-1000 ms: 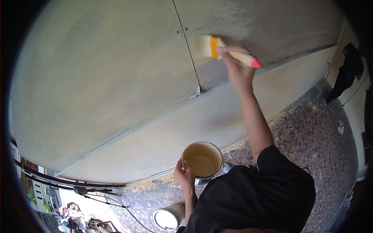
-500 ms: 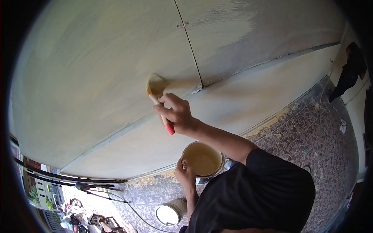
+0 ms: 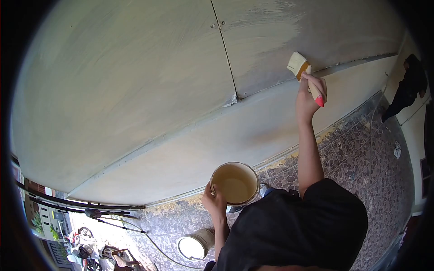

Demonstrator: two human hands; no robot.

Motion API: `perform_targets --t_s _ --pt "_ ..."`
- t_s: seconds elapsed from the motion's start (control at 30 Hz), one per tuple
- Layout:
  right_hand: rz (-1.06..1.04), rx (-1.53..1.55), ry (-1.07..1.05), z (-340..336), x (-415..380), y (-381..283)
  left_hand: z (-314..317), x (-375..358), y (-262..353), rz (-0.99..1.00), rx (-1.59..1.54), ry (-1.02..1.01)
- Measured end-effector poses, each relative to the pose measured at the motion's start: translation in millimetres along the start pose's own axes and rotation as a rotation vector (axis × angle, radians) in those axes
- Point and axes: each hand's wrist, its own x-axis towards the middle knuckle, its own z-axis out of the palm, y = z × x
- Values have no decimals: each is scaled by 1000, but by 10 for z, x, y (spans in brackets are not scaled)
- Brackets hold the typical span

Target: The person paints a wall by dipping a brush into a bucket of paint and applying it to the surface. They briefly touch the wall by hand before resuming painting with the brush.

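My right hand [image 3: 312, 95] is closed around the pale handle of a wide paintbrush [image 3: 298, 65], whose red end sticks out below. Its cream bristles overlap the grey wall panel [image 3: 334, 36] on the right, just above the ledge. My left hand [image 3: 215, 202] grips the rim of a bucket [image 3: 235, 183] at its left side. Inside the bucket is a pale beige liquid. Streaky brush marks show on the panel, which a dark vertical seam [image 3: 222, 45] divides from the panel to its left.
A second bucket [image 3: 196, 244] with a white top stands on the patterned tile floor [image 3: 352, 167]. A person in dark clothes [image 3: 410, 86] is at the far right by the wall. Motorcycles [image 3: 92, 253] and a hose [image 3: 158, 248] are at the lower left.
My right hand has carried the paintbrush from the left panel, across the seam, to the right panel, moving right and up. My left hand and the bucket have stayed nearly in place.
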Motion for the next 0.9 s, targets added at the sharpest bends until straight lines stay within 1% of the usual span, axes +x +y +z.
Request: perform_targets --t_s 0.03,0.07,0.13,0.2,0.23,0.27,0.33,0.37,0.43,0.5,0.57,0.6,0.63,0.67,0.73,0.77,0.8,0.87,0.9 --pt "29 -89 92 4 -17 -5 0 -1 -12 -16 8 -5" --pt "44 -54 116 110 -126 -32 -11 -24 -28 -35 19 -15" --pt "-23 -33 -1 379 -377 -394 -34 -43 -9 -56 28 -22" --pt "-144 78 -115 703 -773 -825 -23 -39 -3 -78 30 -28" --pt "-156 152 -221 789 -1002 -1015 -13 -42 -23 -53 26 -18" --pt "-148 295 -339 818 -1124 -1225 -8 -43 -32 -26 23 -9" --pt "-195 463 -518 844 -1324 -1514 -14 -28 -2 -30 19 -18" --pt "-232 569 -564 848 -1347 -1588 -19 -24 12 -36 15 -20" --pt "-240 599 -641 822 -1272 -1536 -17 -17 33 -32 6 -17" --pt "-238 515 -603 769 -1104 -1171 -49 5 39 -29 -1 -10" --pt "-201 406 -618 571 -843 -742 -44 18 59 -82 -24 -48" --pt "-227 351 -613 448 -705 -579 -34 21 30 -92 -27 -48" --pt "-253 296 -607 315 -564 -447 -16 32 -15 -39 -22 -26" --pt "-242 223 -567 188 -450 -325 -9 36 -42 16 -15 -4" --pt "-189 90 -458 -75 -312 -107 -41 18 19 -14 -1 -10" --pt "-149 31 -387 -159 -296 -44 -49 22 47 -34 12 -14" --pt "-152 34 -390 -174 -331 -98 -41 30 54 -37 9 -11" --pt "-74 -53 -179 -175 -468 -290 -43 22 52 -85 47 -34" --pt "-74 -31 -212 -54 -581 -396 -28 19 28 -87 50 -39"
